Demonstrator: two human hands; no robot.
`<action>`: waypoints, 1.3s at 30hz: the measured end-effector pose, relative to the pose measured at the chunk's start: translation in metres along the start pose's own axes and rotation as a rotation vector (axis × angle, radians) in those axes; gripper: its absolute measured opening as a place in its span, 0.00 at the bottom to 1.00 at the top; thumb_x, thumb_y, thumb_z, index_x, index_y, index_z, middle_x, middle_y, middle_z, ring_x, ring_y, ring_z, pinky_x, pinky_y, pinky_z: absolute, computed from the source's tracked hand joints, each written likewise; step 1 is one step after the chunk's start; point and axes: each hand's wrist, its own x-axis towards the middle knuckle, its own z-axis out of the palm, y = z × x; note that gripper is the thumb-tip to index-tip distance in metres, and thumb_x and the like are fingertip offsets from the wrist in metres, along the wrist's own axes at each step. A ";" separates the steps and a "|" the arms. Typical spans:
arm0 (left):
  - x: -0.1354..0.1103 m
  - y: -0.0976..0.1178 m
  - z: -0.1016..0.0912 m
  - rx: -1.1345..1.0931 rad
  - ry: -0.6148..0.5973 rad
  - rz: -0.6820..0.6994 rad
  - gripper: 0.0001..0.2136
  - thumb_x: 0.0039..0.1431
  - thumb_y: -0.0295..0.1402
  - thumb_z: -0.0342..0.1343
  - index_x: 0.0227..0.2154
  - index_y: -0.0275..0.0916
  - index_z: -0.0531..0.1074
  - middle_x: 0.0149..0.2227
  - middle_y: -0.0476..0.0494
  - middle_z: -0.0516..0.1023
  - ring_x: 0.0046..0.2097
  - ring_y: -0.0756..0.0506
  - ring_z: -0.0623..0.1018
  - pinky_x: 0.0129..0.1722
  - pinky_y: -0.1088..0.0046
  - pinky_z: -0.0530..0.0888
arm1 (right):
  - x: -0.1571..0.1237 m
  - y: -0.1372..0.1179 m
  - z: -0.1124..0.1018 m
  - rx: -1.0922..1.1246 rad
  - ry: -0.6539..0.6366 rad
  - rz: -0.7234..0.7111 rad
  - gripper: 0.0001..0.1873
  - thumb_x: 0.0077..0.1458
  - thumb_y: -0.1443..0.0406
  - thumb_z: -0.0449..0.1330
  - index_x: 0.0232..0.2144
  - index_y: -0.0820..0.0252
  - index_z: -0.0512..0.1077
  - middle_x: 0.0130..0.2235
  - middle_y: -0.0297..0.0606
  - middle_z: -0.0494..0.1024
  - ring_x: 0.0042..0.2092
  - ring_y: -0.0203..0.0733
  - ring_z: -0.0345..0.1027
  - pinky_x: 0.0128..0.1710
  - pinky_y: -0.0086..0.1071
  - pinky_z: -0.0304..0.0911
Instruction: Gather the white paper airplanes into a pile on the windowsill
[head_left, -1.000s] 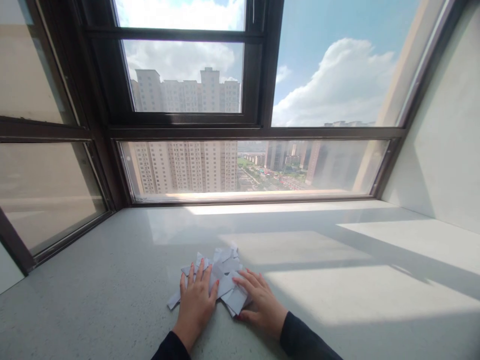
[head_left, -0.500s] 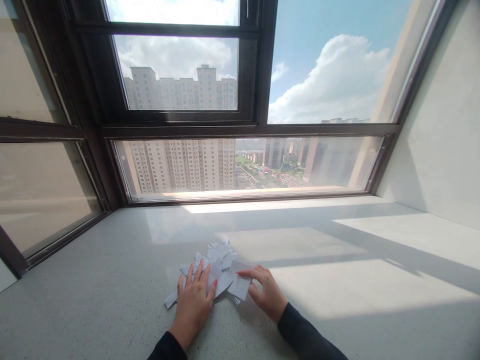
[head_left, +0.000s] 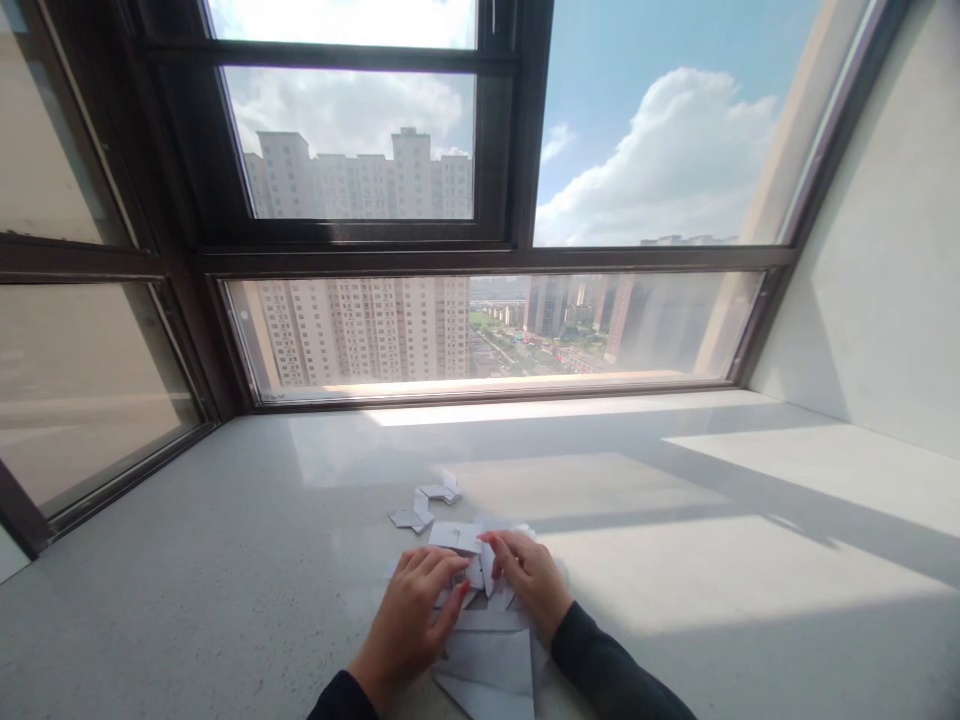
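Working low over a pale windowsill [head_left: 247,560], the left hand [head_left: 412,610] and right hand [head_left: 529,578] that I follow from afar stand apart, turned inward over loose folded white papers [head_left: 450,535]. The left curves, its thumb below its fingertips with a small gap between; the right bends its fingertips down to the papers beside it. I cannot tell whether either grips a piece, because the fingers cover the contact. A larger folded sheet [head_left: 491,662] lies nearest me, below the papers, and a crooked chain of small folded pieces [head_left: 422,505] lies beyond, toward the window [head_left: 495,330]. I judge the step in hand to be picking through the middle papers. To me, the next move calls for a light pinch on one edge, the other hand steadying the overlapping layers.
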 end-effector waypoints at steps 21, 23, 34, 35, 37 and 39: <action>-0.006 -0.033 0.022 0.388 0.083 -0.353 0.21 0.54 0.42 0.42 0.50 0.41 0.61 0.50 0.39 0.68 0.50 0.40 0.66 0.49 0.57 0.58 | -0.010 -0.012 0.010 -0.407 -0.261 -0.032 0.36 0.35 0.53 0.63 0.49 0.52 0.62 0.51 0.40 0.67 0.50 0.54 0.56 0.49 0.45 0.49; -0.005 -0.032 0.020 0.403 0.098 -0.365 0.19 0.54 0.39 0.43 0.48 0.41 0.64 0.47 0.40 0.71 0.47 0.41 0.68 0.45 0.60 0.60 | -0.008 -0.013 0.009 -0.412 -0.273 -0.042 0.24 0.41 0.58 0.60 0.44 0.52 0.67 0.45 0.39 0.71 0.47 0.50 0.59 0.46 0.41 0.51; 0.001 -0.038 0.005 0.241 0.429 -0.430 0.16 0.57 0.35 0.38 0.39 0.40 0.69 0.40 0.42 0.74 0.42 0.43 0.70 0.42 0.64 0.63 | 0.003 0.013 -0.007 -0.368 0.199 0.071 0.15 0.53 0.63 0.46 0.23 0.60 0.70 0.23 0.38 0.72 0.28 0.41 0.63 0.30 0.32 0.56; 0.000 -0.037 0.004 0.219 0.447 -0.389 0.16 0.57 0.33 0.38 0.40 0.40 0.69 0.41 0.42 0.73 0.43 0.43 0.69 0.43 0.63 0.63 | 0.003 0.013 -0.008 -0.354 0.228 0.076 0.17 0.54 0.63 0.44 0.24 0.60 0.69 0.23 0.38 0.72 0.27 0.41 0.63 0.29 0.31 0.57; -0.003 -0.031 0.000 0.170 0.425 -0.293 0.17 0.54 0.29 0.38 0.43 0.42 0.68 0.43 0.43 0.72 0.45 0.43 0.68 0.44 0.63 0.62 | 0.003 0.011 -0.010 -0.318 0.241 0.035 0.16 0.54 0.64 0.43 0.28 0.61 0.69 0.25 0.39 0.72 0.29 0.41 0.63 0.31 0.31 0.58; -0.005 -0.025 -0.003 0.122 0.362 -0.210 0.21 0.50 0.24 0.38 0.44 0.44 0.67 0.44 0.46 0.72 0.47 0.44 0.67 0.45 0.63 0.62 | 0.001 0.006 -0.009 -0.291 0.199 -0.052 0.14 0.48 0.68 0.46 0.33 0.60 0.70 0.30 0.39 0.73 0.34 0.42 0.64 0.36 0.34 0.59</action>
